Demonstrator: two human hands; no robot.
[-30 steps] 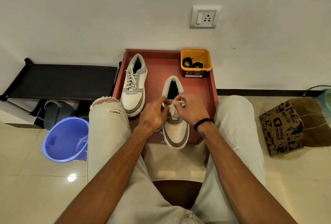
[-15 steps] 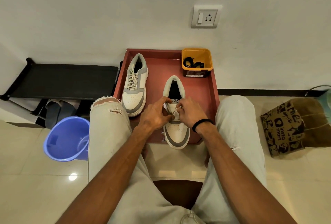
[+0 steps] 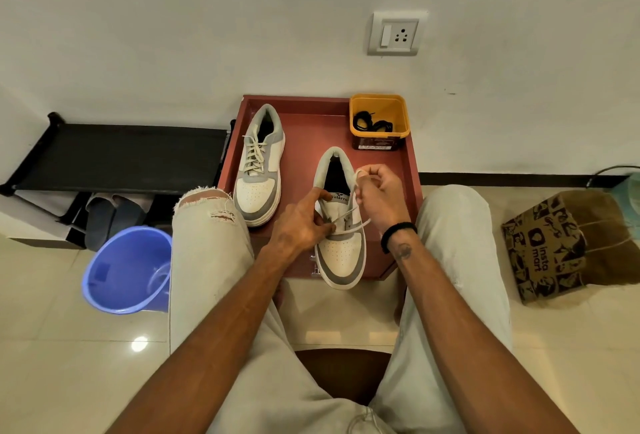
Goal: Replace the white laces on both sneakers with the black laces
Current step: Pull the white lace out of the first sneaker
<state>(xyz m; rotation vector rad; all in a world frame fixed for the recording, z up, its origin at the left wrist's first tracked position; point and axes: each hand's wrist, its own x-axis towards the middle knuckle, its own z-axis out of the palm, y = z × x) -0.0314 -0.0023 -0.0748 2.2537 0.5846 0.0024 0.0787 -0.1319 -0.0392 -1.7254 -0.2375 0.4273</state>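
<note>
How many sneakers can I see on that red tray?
2. One sneaker sits at the tray's left side, white laces still fully threaded. The other sneaker lies nearer the person, toe over the front edge, being unlaced by both hands.

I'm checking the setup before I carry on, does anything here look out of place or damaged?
The near sneaker hangs its toe over the front edge of the red tray, so it could tip off. Its white lace is half pulled out, which suits the job. The trouser knee is ripped and frayed. Nothing is spilled.
</note>
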